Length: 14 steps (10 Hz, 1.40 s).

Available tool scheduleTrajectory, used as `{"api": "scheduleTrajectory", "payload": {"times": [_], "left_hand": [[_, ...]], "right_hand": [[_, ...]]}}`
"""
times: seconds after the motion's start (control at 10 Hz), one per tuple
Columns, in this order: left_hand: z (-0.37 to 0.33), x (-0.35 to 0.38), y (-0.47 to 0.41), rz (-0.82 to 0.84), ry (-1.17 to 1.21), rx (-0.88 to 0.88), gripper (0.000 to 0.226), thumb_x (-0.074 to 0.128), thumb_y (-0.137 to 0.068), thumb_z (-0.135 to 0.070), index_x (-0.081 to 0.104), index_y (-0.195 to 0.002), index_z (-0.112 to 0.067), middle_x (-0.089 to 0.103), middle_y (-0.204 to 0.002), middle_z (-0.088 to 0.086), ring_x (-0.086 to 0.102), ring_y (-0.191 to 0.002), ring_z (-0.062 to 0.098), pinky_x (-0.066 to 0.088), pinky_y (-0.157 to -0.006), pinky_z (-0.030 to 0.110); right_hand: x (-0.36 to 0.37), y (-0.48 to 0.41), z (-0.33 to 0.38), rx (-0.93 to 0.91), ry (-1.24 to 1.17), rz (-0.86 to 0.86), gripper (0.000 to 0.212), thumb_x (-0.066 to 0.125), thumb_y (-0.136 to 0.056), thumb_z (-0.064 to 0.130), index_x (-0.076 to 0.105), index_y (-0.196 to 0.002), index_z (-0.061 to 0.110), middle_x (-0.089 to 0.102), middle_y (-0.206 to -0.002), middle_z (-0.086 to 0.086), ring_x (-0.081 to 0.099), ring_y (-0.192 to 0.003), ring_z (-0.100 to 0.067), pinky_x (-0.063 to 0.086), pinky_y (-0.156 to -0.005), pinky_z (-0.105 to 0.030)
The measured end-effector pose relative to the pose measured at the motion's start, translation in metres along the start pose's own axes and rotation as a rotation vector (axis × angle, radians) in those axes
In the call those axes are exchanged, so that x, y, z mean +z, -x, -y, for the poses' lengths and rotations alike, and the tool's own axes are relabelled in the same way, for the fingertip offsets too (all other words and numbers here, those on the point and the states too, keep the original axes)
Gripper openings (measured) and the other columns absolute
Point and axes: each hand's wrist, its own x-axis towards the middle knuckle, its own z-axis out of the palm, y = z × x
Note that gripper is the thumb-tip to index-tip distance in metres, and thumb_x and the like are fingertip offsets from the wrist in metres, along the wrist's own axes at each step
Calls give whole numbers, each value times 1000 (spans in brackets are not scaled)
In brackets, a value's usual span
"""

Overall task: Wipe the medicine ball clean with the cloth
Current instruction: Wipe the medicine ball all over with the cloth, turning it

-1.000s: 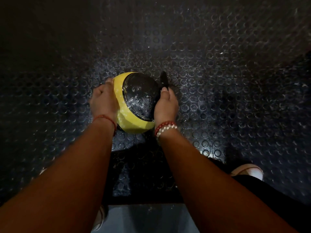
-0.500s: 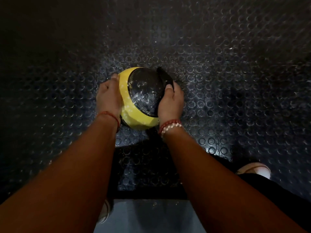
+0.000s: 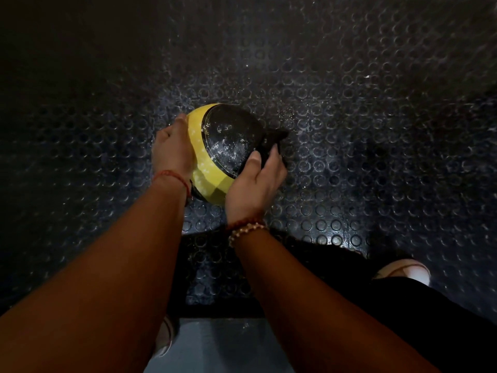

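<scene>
Now cloth (image 3: 274, 138) lower down ball (image 3: 227, 142)

I count one medicine ball (image 3: 207, 162), yellow, with a single black panel showing. There is one dark cloth (image 3: 273, 138). Two grips of mine are in view, one left grip (image 3: 172, 152) and one right grip (image 3: 258, 179), each at the end of a bare forearm, so two forearms. Bracelets come to three: one red thread band (image 3: 172, 175) on my left wrist and two beaded strands (image 3: 247, 228) on my right wrist, one of dark red beads and one of pale beads. Two shoes show: one pale shoe (image 3: 403, 270) at my right and a second shoe (image 3: 164, 337) low at my left, partly hidden by my arm. One studded rubber floor (image 3: 349, 130) lies under it all.
</scene>
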Motion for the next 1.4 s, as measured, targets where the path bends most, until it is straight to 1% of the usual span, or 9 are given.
{"api": "scheduleTrajectory", "payload": {"times": [0.1, 0.2, 0.3, 0.4, 0.5, 0.6, 0.9, 1.2, 1.4], "left_hand": [[4, 3, 1, 22, -67, 68, 43, 34, -106, -37, 56, -134, -12, 57, -126, 11, 52, -112, 26, 37, -73, 23], [4, 4, 0, 5, -125, 113, 47, 39, -102, -50, 62, -125, -16, 55, -116, -3, 49, -102, 13, 31, -63, 20], [1, 1, -2, 21, -203, 98, 44, 36, -105, -40, 58, -132, -13, 59, -127, 10, 54, -109, 24, 36, -62, 25], [4, -1, -11, 10, -192, 65, 43, 26, -108, -24, 47, -142, -7, 54, -122, 17, 49, -125, 34, 28, -83, 30], [-1, 1, -7, 17, -222, 56, 47, 33, -105, -42, 56, -132, -12, 50, -102, -4, 56, -91, 14, 35, -59, 24], [0, 6, -7, 38, -204, 77, 51, 33, -103, -52, 60, -128, -17, 51, -108, -3, 48, -86, 9, 32, -59, 12], [1, 6, -10, 3, -197, 20, 42, 25, -108, -26, 49, -138, -10, 53, -138, 18, 49, -126, 32, 29, -89, 30], [20, 10, -19, 168, 181, -91, 76, 54, -62, -74, 65, -115, -21, 62, -131, 13, 57, -122, 36, 42, -105, 59], [20, 15, -22, 245, 59, -59, 96, 52, -52, -98, 63, -122, -34, 52, -140, 21, 50, -127, 47, 39, -104, 67]], "right_hand": [[-1, -19, 6, -51, 44, 53, 39, 39, -99, 31, 48, -136, 20, 41, -140, 0, 45, -124, -17, 40, -100, -31], [-2, -52, 4, 142, -18, 97, 35, 39, -99, 29, 56, -127, 16, 53, -127, -2, 53, -110, -18, 43, -93, -31], [-7, -77, -10, 499, -171, 205, 34, 43, -98, 26, 58, -123, 9, 59, -119, -3, 56, -108, -22, 43, -99, -33], [-6, -68, -24, 649, -278, 182, 38, 43, -97, 33, 56, -125, 10, 60, -124, -6, 57, -112, -24, 44, -103, -41], [-1, -40, -17, 493, -195, 36, 42, 38, -99, 33, 50, -133, 12, 51, -136, -6, 50, -122, -25, 38, -107, -36], [1, -12, -7, 197, -115, -46, 44, 42, -99, 28, 43, -140, 11, 39, -142, -11, 43, -128, -25, 33, -108, -29], [-2, -17, 7, -412, 283, 179, 42, 43, -95, 26, 49, -137, 23, 34, -151, -3, 23, -142, -28, 29, -110, -54], [-10, -70, 20, -172, 270, 283, 36, 39, -98, 34, 56, -127, 25, 52, -125, 0, 52, -110, -16, 42, -82, -24], [-23, -11, -16, -429, 233, 121, 51, 38, -94, 35, 43, -141, 16, 33, -152, -7, 31, -139, -24, 32, -111, -38]]}}
